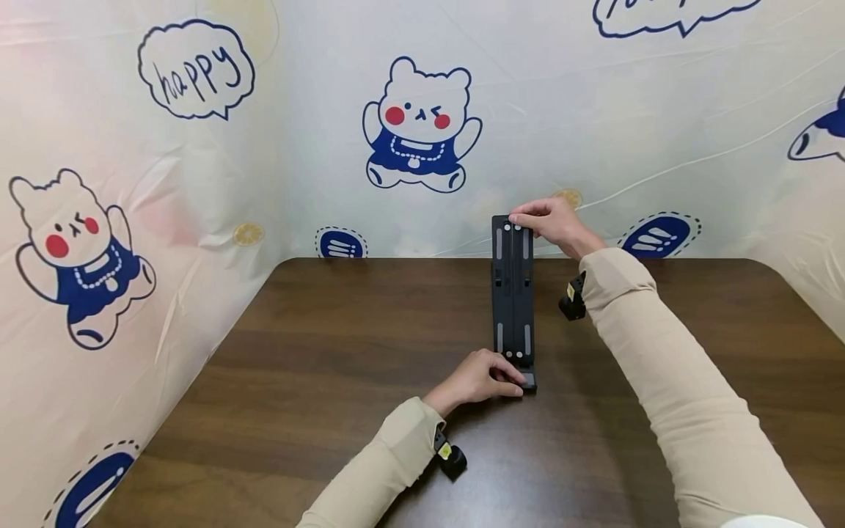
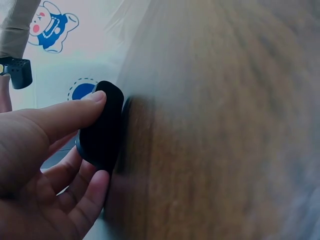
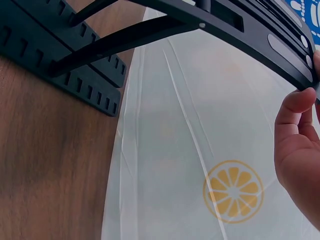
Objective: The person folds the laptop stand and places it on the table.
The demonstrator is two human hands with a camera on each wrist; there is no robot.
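A narrow black folding laptop stand (image 1: pixel 512 301) stands raised on the table, its ribbed face with grey pads toward me in the head view. My left hand (image 1: pixel 474 375) pinches the small lip at its lower front end. In the left wrist view, the thumb lies over that black lip (image 2: pixel 102 132) and the other fingers curl beneath it. At the raised far end, my right hand (image 1: pixel 557 222) grips the top corner between thumb and fingers. Seen from the right wrist, struts (image 3: pixel 125 39) run from the upper plate to a slotted base (image 3: pixel 60 55) on the table.
Brown wood-grain table (image 1: pixel 317 367) lies under the stand, with rounded far corners. Beyond its back edge hangs a pale curtain (image 1: pixel 528 110) printed with cartoon bears and lettering. Small black cameras (image 1: pixel 450 456) are strapped at both wrists.
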